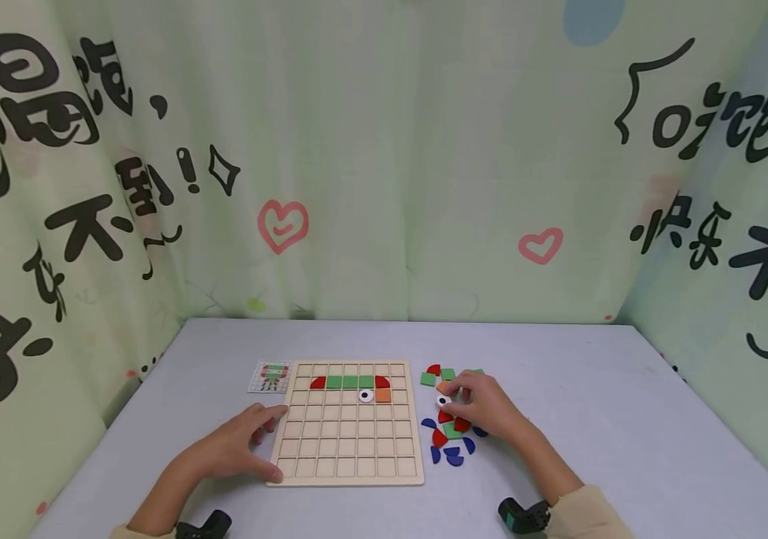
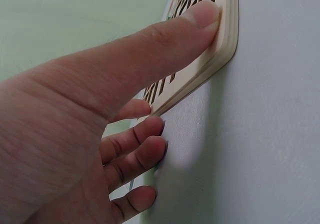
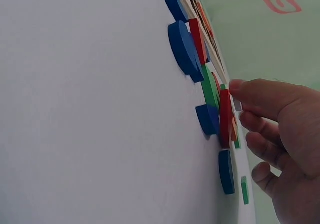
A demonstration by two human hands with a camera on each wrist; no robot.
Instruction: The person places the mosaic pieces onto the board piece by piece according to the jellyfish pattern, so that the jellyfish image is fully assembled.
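My left hand (image 1: 249, 440) steadies the wooden grid board (image 1: 337, 449) at its left side. Its thumb presses the near-left corner, and the index fingertip touches the left edge farther up. On the board lie several green squares (image 1: 350, 382) in a row between two red rounded pieces (image 1: 317, 383), with a white eye disc (image 1: 366, 396) and an orange square (image 1: 382, 395) below. Over the loose pieces right of the board, my right hand (image 1: 481, 404) pinches another eye disc (image 1: 442, 401) between thumb and fingers; in the right wrist view only its pale edge (image 3: 237, 104) shows.
Loose blue half-rounds (image 1: 454, 460), red pieces (image 1: 439, 439) and green squares (image 1: 427, 379) are scattered close to the board's right edge. A small picture card (image 1: 269, 376) lies at the board's far left. Printed curtains (image 1: 411, 187) surround the pale table (image 1: 559, 374).
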